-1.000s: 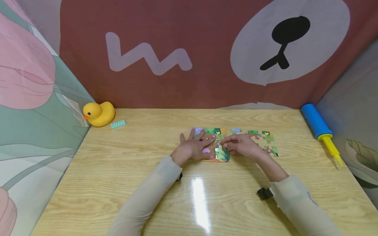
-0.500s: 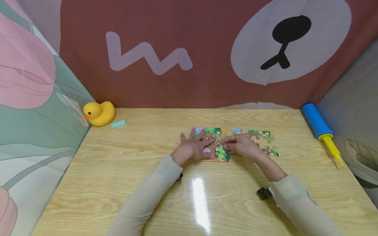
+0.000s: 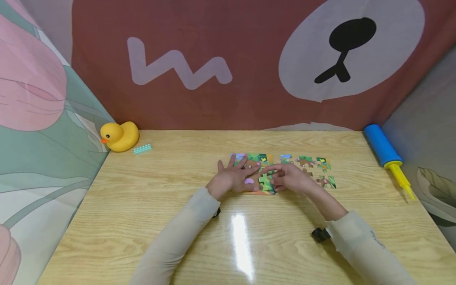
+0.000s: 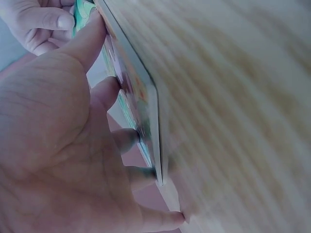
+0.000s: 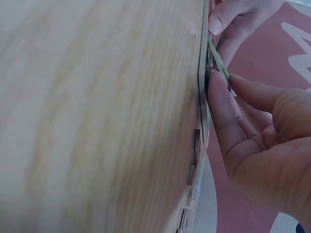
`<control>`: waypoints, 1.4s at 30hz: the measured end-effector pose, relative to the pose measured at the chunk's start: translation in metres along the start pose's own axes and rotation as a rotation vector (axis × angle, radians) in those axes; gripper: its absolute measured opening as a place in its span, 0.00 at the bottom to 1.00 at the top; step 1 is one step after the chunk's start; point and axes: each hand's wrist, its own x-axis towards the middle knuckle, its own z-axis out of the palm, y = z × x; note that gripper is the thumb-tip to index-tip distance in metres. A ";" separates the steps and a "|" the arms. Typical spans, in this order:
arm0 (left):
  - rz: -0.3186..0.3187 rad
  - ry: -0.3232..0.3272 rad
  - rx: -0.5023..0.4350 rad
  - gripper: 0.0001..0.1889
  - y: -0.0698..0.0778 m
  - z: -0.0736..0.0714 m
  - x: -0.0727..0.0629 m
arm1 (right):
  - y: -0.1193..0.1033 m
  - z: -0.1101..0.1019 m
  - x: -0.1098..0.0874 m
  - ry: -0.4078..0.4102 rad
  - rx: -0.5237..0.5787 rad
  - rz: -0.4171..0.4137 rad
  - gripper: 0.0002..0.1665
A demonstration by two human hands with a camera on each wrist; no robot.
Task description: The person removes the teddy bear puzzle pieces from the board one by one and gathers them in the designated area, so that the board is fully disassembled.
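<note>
My left hand (image 3: 231,179) lies spread over a picture puzzle board (image 3: 253,157) with a brown animal on a green ground. In the left wrist view the fingertips of the left hand (image 4: 63,131) press on the board's face, while one finger reaches past its edge (image 4: 154,97) to the table. At the board's right side is my right hand (image 3: 293,178), index finger stretched over the board. The right wrist view shows the right hand (image 5: 272,126) pinching a thin green puzzle piece (image 5: 219,60), tilted up from the board. Part of the picture is hidden under the left hand.
Several loose puzzle pieces (image 3: 322,163) lie right of the board on the wooden table (image 3: 171,174). A yellow rubber duck (image 3: 121,136) and a turquoise studded brick (image 3: 142,149) stand at the back left. At the right edge lies a blue and yellow pump (image 3: 384,148).
My right hand's index finger has stretched out leftward over the board and its other fingers have moved slightly lower. The left hand has stayed in place.
</note>
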 end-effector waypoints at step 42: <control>-0.005 0.010 0.032 0.40 0.002 -0.001 -0.006 | 0.083 -0.093 -0.130 0.100 0.167 0.129 0.25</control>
